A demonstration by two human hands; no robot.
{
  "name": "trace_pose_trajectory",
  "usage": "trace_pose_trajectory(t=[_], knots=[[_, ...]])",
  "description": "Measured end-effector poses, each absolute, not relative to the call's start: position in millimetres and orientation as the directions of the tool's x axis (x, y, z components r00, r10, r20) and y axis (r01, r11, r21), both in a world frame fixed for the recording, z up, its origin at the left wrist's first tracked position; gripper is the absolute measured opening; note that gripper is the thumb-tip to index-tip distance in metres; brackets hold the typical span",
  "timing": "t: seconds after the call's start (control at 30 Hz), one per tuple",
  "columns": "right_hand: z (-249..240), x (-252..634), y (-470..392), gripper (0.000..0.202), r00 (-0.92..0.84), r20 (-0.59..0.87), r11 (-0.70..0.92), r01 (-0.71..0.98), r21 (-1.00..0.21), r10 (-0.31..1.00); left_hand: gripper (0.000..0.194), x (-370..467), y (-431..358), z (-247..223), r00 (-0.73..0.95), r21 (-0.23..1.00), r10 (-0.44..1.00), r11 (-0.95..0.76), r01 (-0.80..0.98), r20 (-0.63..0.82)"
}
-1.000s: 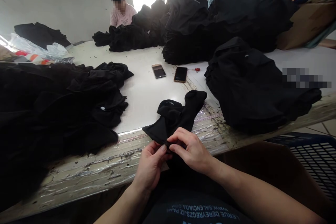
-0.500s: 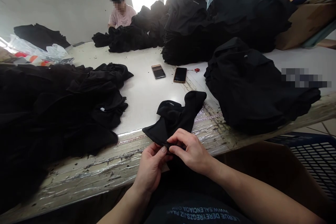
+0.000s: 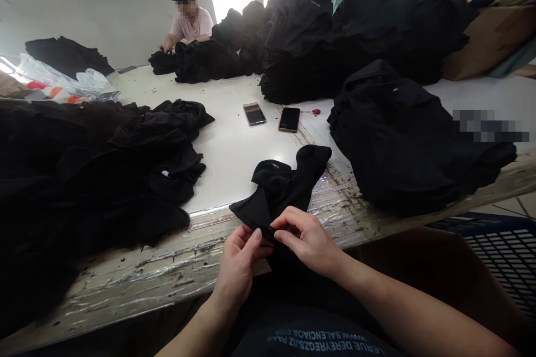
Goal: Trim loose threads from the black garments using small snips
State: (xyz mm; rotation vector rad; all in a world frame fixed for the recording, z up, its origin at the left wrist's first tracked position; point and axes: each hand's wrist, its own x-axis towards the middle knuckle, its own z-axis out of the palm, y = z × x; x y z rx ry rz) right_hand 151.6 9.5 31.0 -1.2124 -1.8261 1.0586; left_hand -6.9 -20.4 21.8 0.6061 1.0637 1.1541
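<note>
A black garment with small pale lettering near its collar lies crumpled over the table's front edge, its lower part hanging toward me. My left hand pinches the garment's edge between thumb and fingers. Close beside it, my right hand has thumb and forefinger brought together at the same edge; whether a small thing such as a thread is between them is hidden. To the left spreads a heap of black garments. A neater stack of black garments stands to the right.
Two phones, one silver and one dark, lie mid-table near a red trinket. Tall black piles rise behind. A co-worker sits across the table. A blue plastic crate stands below the right edge.
My right hand has shifted slightly away from my left thumb along the garment's edge. The co-worker has leaned left, and a hand now shows on the black cloth there.
</note>
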Motion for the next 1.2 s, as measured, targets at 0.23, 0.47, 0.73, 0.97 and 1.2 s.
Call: trace_pose_trajectory(t=[0.23, 0.47, 0.73, 0.97, 1.2], knots=[[37, 151, 9, 0.015, -0.358, 0.126, 0.276, 0.407, -0.871, 0.925, 0.023, -7, -23, 15, 0.061, 0.843, 0.94, 0.328, -0.426, -0.334], [35, 148, 8, 0.013, -0.367, 0.188, 0.334, 0.387, -0.86, 0.911, 0.022, -4, -25, 12, 0.079, 0.846, 0.944, 0.323, -0.425, -0.321], [33, 149, 9, 0.012, -0.365, 0.158, 0.305, 0.392, -0.868, 0.917, 0.021, -4, -24, 8, 0.086, 0.847, 0.939, 0.337, -0.412, -0.332], [28, 149, 0, 0.018, -0.333, 0.199, 0.339, 0.441, -0.831, 0.922, 0.022, 0, -25, 15, 0.075, 0.834, 0.94, 0.33, -0.442, -0.332], [-6, 157, -31, 0.034, -0.449, 0.143, 0.447, 0.702, -0.555, 0.882, 0.02, -24, 14, 22, -0.209, 0.805, 0.927, 0.14, -0.577, -0.31]])
